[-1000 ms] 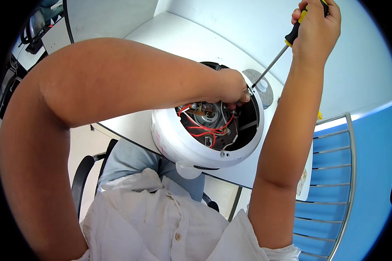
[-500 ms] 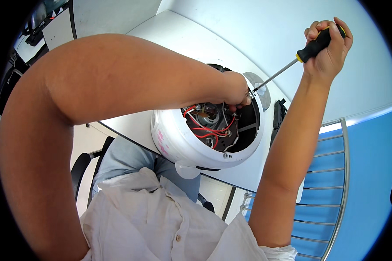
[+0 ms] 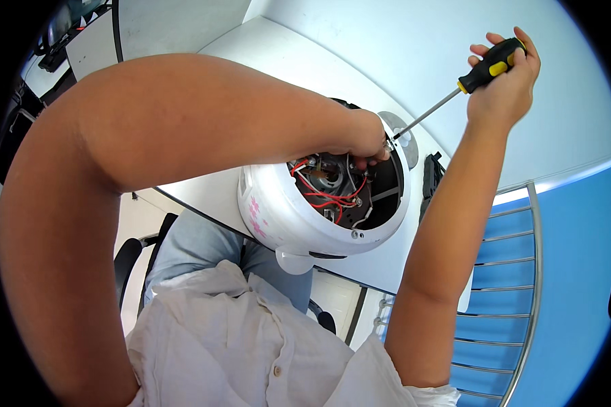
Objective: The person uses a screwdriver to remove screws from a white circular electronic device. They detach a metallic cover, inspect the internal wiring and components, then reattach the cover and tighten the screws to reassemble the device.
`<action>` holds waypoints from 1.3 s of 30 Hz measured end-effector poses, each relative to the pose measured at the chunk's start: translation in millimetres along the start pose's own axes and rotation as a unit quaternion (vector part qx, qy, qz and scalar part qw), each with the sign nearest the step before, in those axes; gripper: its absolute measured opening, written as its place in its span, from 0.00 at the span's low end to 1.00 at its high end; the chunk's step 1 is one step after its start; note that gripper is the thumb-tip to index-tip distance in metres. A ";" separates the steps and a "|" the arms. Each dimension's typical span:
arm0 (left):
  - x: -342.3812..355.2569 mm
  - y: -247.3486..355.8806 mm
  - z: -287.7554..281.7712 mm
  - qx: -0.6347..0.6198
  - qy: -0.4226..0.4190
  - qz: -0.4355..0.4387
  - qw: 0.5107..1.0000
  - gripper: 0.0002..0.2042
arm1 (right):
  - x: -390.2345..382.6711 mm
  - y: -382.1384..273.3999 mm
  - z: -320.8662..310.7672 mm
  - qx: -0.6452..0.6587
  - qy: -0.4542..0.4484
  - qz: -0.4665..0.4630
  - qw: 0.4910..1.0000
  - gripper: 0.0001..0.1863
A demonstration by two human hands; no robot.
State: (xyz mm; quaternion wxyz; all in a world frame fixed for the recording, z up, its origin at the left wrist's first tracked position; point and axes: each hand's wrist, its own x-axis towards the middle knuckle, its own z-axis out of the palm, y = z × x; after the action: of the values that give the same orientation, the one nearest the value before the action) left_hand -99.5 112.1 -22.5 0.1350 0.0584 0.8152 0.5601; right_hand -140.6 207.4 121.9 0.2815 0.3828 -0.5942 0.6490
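A white rice cooker (image 3: 278, 210) with pink flowers lies with its open underside up, red wires (image 3: 329, 197) and metal parts showing inside. My left hand (image 3: 372, 139) reaches across to the far right of the opening. Its fingers are bent together at the inner rim; what they pinch is hidden. Up on the right, my right hand (image 3: 502, 91) holds a screwdriver (image 3: 489, 66) with a black and yellow handle. The handle rests between thumb and palm, while several fingers are lifted off it. The slanting shaft ends at the rim, right beside my left fingertips.
The cooker stands on a white table (image 3: 299, 51) against a pale wall. Behind it lies a round grey piece (image 3: 409, 146), and a black part (image 3: 433, 175) is to its right. A metal rack (image 3: 533, 258) stands at the right, by a blue surface.
My right fingers have loosened and spread from the screwdriver handle, which has turned to show a yellow patch. Hand and screwdriver shifted slightly left. The cooker tilted a little; my left hand stays at the rim.
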 end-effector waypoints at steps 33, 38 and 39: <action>5.3 1.0 3.3 -0.054 0.050 -0.064 0.995 0.08 | -3.8 18.1 8.1 0.073 -0.087 -0.077 0.991 0.16; -7.4 4.2 1.6 0.008 0.045 -0.012 0.999 0.10 | -15.6 12.0 23.1 0.011 -0.080 -0.089 0.993 0.16; -9.3 4.9 2.3 0.006 0.050 -0.004 0.999 0.10 | -15.5 12.6 24.5 0.022 -0.083 -0.092 0.992 0.16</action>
State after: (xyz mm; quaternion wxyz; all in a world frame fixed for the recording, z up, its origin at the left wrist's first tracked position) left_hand -90.2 113.6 -17.3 0.0955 0.0279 0.8247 0.5568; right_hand -138.4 182.9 102.0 0.2816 0.4941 -0.5635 0.5991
